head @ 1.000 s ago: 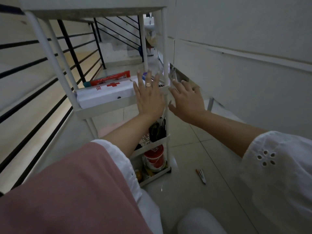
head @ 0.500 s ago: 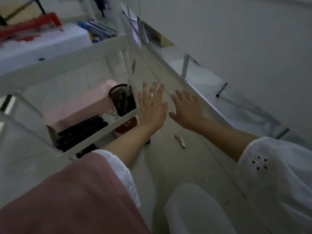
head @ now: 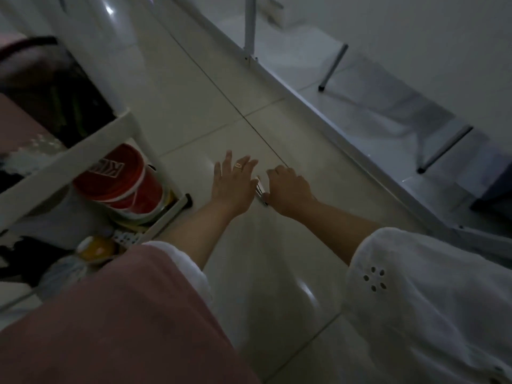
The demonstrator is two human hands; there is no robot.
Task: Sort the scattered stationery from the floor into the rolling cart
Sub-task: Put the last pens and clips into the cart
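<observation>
While you lean over a pink cloth [head: 110, 314] and a white sleeve [head: 415, 286] nearest the camera, both bare forearms stretch down toward the tiled floor [head: 194, 106]. Your left hand [head: 232, 187], a ring on one finger, has its fingers straight and spread, palm down, just beside a small pale stick-like stationery piece [head: 259, 187] lying on the tile. Your right hand [head: 289, 191] sits on the piece's other side, thumb against it, fingers bent downward; whether they have pinched it cannot be told. This looks like the pick-up step. Next you would likely need a firm pinch, a lift, and a carry left to the rolling cart [head: 91, 151], whose bottom shelf holds a red tub [head: 119, 178]. Beyond, white frame legs [head: 250, 26] stand along the wall.
</observation>
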